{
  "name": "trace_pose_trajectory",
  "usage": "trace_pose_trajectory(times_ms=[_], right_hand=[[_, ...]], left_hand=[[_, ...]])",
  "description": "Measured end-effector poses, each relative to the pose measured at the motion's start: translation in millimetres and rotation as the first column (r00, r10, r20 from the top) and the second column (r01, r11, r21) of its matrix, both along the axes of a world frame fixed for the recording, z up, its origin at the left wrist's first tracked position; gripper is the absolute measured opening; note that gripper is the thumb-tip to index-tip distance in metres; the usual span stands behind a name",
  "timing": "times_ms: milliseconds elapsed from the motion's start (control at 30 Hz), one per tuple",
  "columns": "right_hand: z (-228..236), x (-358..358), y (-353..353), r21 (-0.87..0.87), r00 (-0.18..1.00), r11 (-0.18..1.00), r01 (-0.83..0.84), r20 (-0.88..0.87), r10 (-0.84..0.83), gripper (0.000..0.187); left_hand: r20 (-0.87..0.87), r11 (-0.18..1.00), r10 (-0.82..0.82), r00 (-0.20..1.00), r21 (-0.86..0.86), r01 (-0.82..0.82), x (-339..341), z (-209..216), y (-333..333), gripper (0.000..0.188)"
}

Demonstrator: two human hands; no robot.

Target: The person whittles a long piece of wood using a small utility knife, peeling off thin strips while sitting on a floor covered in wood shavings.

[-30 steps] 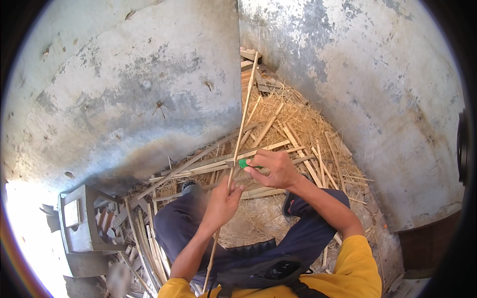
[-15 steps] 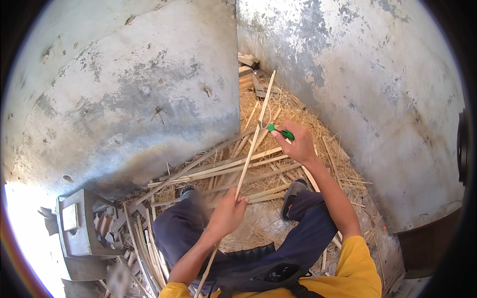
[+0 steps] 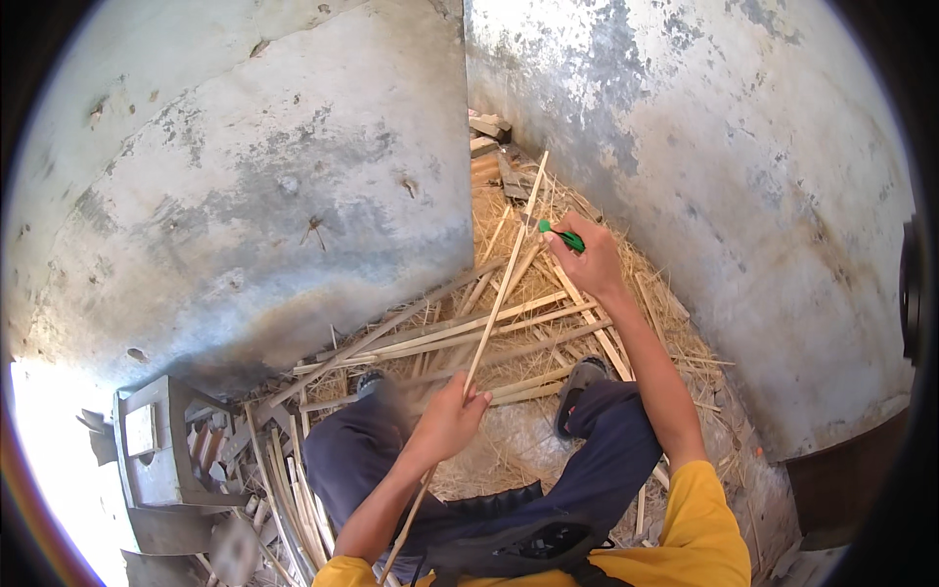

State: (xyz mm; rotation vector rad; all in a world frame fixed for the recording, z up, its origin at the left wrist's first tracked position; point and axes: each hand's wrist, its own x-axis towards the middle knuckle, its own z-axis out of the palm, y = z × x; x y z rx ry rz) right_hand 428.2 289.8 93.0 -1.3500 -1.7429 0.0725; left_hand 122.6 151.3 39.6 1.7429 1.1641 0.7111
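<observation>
**Inspector:** Report the left hand.

**Assistant:** The left hand (image 3: 452, 421) is closed around a long thin bamboo strip (image 3: 494, 308), fingers wrapped and pressed together on its lower part. The strip runs past the hand toward the lower edge of the view and rises up and to the right, tilted.

**Inspector:** The right hand?

**Assistant:** The right hand (image 3: 587, 262) is reached out ahead, beside the strip's upper part. Its fingers are curled shut on a green-handled tool (image 3: 562, 235), the green end showing at the top of the fist. Whether the tool touches the strip, I cannot tell.

**Inspector:** Surroundings?

**Assistant:** The person is seated on the ground, legs in dark trousers (image 3: 606, 460), one shoe (image 3: 577, 386) planted in the litter. Split bamboo lengths (image 3: 469, 333) lie crossed beneath the strip over a bed of straw-like shavings (image 3: 509, 220). Weathered concrete walls (image 3: 293, 196) stand left and right, meeting in a corner. A grey block-shaped object (image 3: 152, 440) sits at lower left beside more strips.
</observation>
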Motion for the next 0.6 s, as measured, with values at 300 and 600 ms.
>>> trace_pose_trajectory(times_ms=[300, 600], right_hand=[[-11.1, 2.1, -1.1, 0.070, 0.999, 0.998, 0.000, 0.042, -0.003, 0.023], [-28.9, 14.0, 5.8, -0.148, 0.988, 0.986, -0.079, -0.141, 0.058, 0.032]], left_hand=[[0.005, 1.000, -0.015, 1.000, 0.020, 0.015, 0.8, 5.0, 2.9, 0.039], [0.140, 0.984, 0.007, 0.990, -0.177, 0.018, 2.6, -6.8, 6.8, 0.049]])
